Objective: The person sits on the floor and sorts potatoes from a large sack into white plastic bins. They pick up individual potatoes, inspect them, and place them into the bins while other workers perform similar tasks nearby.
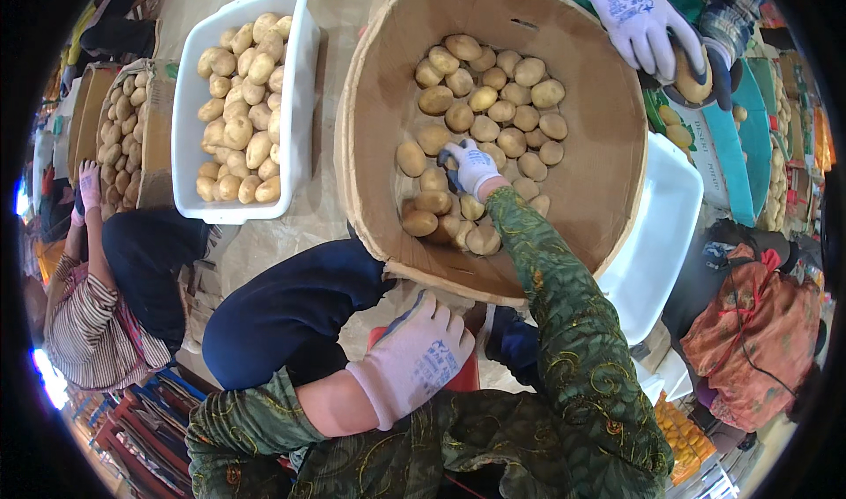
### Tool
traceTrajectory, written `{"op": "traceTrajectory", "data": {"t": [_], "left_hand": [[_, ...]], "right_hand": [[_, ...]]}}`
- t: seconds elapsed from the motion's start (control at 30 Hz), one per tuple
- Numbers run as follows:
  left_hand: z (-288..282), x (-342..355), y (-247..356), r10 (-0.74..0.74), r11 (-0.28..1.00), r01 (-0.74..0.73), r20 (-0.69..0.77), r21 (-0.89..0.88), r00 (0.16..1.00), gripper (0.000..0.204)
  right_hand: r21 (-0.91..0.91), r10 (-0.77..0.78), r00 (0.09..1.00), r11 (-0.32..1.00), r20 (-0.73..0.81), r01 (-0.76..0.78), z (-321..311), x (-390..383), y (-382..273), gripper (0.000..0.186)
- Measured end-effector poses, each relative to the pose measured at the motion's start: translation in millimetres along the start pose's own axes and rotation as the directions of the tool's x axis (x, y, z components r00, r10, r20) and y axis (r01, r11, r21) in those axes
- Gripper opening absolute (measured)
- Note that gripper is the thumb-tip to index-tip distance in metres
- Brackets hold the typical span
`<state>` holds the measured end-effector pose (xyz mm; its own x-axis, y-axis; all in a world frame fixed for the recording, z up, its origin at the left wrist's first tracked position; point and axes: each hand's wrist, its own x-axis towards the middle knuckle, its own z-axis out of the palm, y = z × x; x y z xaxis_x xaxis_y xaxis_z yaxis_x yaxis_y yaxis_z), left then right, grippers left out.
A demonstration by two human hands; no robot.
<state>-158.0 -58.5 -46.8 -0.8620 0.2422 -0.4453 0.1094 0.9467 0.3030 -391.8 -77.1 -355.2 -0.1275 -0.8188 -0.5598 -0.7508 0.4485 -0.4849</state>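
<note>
My right hand (467,166), in a white glove with grey palm, reaches into a large cardboard box (573,208) of loose potatoes (530,73), fingers curled down on a potato among them, partly hidden by the hand. My left hand (414,358), also gloved, rests below the box near my leg, fingers loosely bent and slightly apart, with nothing visible in it. A white plastic tub (649,252), its visible part without potatoes, sits partly behind the box's right side.
A white tub (295,93) heaped with potatoes stands left of the box. A co-worker (106,323) sits at far left beside another potato carton (150,173). Another person's gloved hands (643,27) hold a potato at upper right. An orange-red cloth bundle (740,340) lies at right.
</note>
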Motion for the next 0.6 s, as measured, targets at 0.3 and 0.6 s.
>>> {"op": "traceTrajectory", "data": {"t": [0.3,0.6], "left_hand": [[-26,-7,-19,-0.050,0.999,0.051,-0.182,0.000,0.982,0.025],[-48,3,-31,-0.325,0.889,-0.095,-0.761,-0.449,0.561,0.069]], "right_hand": [[0.985,-0.274,0.961,0.172,0.029,0.020,-109,-122,-58,0.075],[0.984,-0.184,0.975,-0.151,-0.127,0.100,-107,-259,-106,0.060]]}}
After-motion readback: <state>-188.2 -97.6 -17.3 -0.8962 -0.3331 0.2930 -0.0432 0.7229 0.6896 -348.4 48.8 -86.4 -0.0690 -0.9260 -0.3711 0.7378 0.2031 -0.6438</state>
